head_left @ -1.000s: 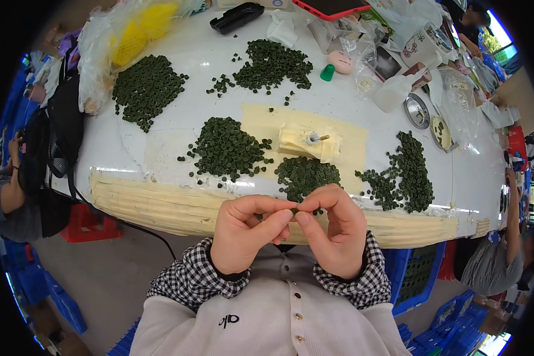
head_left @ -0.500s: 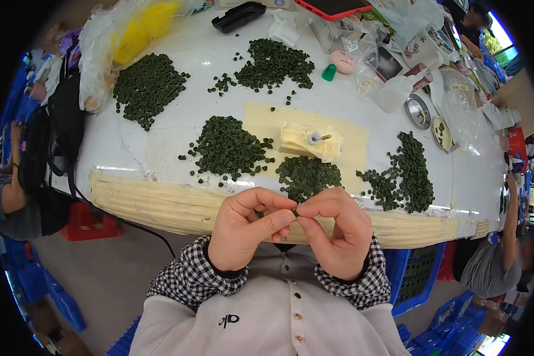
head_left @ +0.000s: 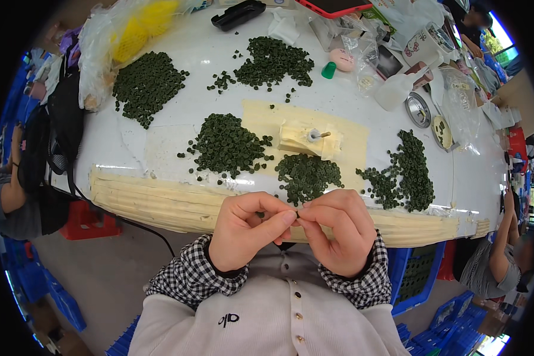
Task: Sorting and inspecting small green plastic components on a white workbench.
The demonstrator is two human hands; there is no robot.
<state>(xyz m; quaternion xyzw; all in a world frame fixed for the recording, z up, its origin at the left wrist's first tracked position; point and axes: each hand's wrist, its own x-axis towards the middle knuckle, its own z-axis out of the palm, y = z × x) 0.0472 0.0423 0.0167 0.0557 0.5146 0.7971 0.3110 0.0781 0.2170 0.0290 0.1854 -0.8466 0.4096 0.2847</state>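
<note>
My left hand (head_left: 246, 230) and my right hand (head_left: 342, 232) meet fingertip to fingertip over the table's front edge. Both are closed in a pinch. A tiny dark green piece is just visible between the fingertips, mostly covered by them. It resembles the small round dark green parts heaped on the table. The nearest heap (head_left: 307, 177) lies right beyond my hands, and a larger heap (head_left: 222, 145) is to its left. Behind the near heap stands a tape-covered block (head_left: 296, 139) with a short pin sticking out of a pale collar.
More green heaps lie at the far left (head_left: 147, 86), far middle (head_left: 273, 62) and right (head_left: 414, 172). Padded tape (head_left: 148, 199) lines the front edge. A white bottle (head_left: 391, 94), round tins (head_left: 418, 110) and plastic bags crowd the right. A blue crate (head_left: 418, 276) stands below the edge.
My hands stay pinched together. The fingertips have shifted slightly and now cover more of the small green piece. A person at the far right has moved their arms.
</note>
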